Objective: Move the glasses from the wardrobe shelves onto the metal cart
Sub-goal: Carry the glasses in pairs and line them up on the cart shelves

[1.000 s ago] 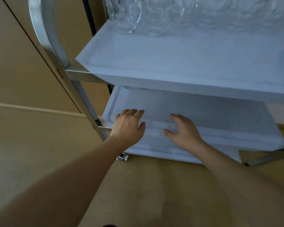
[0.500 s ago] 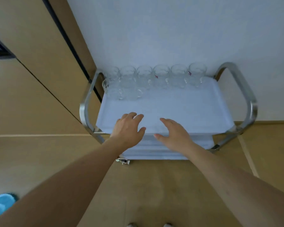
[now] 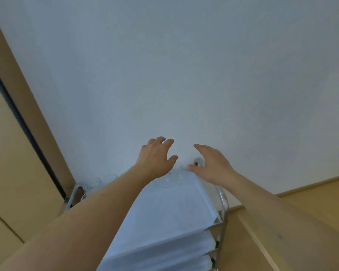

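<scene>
The metal cart (image 3: 222,200) stands against a white wall, its top shelf (image 3: 170,214) covered with a pale liner. Several clear glasses (image 3: 172,179) stand in a row along the shelf's far edge, partly hidden by my left forearm. My left hand (image 3: 157,157) hovers in the air above the glasses, fingers relaxed and spread, holding nothing. My right hand (image 3: 211,163) floats beside it to the right, also empty with loose fingers. Both hands are raised in front of the wall, apart from the glasses.
A tan wardrobe door (image 3: 12,153) with a dark gap runs down the left side. The white wall (image 3: 184,65) fills the upper view. Wooden floor and baseboard (image 3: 301,212) lie to the right of the cart. Lower cart shelves (image 3: 164,257) show beneath the top one.
The view has swung upward from the lower shelves to the wall. Both hands rose from near the cart's front edge to above the row of glasses, still empty.
</scene>
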Tool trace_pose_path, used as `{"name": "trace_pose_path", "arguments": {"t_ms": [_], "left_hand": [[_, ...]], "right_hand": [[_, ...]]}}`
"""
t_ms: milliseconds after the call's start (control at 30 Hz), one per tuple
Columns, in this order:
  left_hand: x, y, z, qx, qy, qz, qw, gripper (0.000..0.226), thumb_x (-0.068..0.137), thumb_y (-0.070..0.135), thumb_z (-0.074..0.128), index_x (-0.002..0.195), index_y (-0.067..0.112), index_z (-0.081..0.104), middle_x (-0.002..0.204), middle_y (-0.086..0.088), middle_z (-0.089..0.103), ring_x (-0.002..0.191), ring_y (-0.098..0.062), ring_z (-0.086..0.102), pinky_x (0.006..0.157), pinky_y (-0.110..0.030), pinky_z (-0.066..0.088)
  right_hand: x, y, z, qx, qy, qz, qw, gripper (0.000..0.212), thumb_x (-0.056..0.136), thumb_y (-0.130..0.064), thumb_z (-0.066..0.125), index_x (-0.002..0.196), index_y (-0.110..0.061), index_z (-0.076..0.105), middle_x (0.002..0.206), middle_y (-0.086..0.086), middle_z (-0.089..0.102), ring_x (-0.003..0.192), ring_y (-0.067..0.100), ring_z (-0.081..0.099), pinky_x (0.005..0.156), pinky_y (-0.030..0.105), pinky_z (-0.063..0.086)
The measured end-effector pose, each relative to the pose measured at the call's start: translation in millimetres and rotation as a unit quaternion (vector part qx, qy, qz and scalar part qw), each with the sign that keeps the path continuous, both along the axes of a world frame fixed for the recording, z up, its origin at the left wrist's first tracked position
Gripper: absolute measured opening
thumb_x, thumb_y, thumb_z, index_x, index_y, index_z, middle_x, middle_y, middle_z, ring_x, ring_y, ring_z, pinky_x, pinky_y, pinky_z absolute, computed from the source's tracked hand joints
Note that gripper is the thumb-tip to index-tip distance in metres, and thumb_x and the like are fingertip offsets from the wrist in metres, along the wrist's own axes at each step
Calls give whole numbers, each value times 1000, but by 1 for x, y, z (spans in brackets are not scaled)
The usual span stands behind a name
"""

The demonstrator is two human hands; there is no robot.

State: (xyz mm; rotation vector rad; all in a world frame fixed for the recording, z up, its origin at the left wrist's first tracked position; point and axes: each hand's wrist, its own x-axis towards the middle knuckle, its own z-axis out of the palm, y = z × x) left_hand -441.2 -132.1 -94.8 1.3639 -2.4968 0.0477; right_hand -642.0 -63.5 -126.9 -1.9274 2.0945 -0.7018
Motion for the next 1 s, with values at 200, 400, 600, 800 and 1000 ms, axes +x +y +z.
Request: {"name": "trace_pose_path", "arguments": {"t_ms": [200, 400, 600, 800, 1000], "left_hand": [[-91, -28, 22, -6, 19, -108, 994, 63, 98, 50, 53, 153, 24, 38, 157, -9, 39, 142, -31, 37, 111, -46, 38], [-178, -35, 24, -12, 4, -250, 968, 65, 98, 53, 52, 154, 24, 36, 159, -9, 35, 145, -31, 32, 113, -48, 36], [-241, -30, 30, -12, 22, -355, 934, 68, 97, 55, 51, 154, 23, 34, 158, -7, 36, 144, -29, 33, 112, -47, 37], [-294, -5, 38, -24, 23, -457, 889, 66, 98, 53, 51, 155, 23, 34, 160, -7, 33, 145, -29, 30, 113, -45, 35], [-355, 41, 40, -15, 19, -530, 847, 63, 98, 52, 52, 151, 21, 38, 156, -8, 37, 141, -29, 34, 110, -43, 37]], "right_hand": [[-63, 12, 27, -16, 34, -108, 993, 85, 91, -57, 63, 159, -25, 24, 165, 0, 27, 151, 22, 22, 122, 39, 24], [-120, 40, 43, -22, 50, -245, 968, 86, 89, -60, 63, 159, -25, 26, 164, 0, 28, 152, 22, 22, 121, 43, 26], [-147, 76, 51, -20, 65, -361, 930, 85, 90, -59, 63, 159, -26, 26, 163, -2, 30, 151, 22, 24, 120, 40, 27], [-158, 124, 55, 2, 84, -462, 883, 83, 91, -54, 64, 158, -21, 27, 161, 2, 33, 148, 25, 29, 117, 39, 29], [-194, 172, 51, 17, 86, -526, 846, 86, 89, -59, 65, 158, -26, 27, 162, 0, 33, 147, 25, 30, 117, 45, 34]]}}
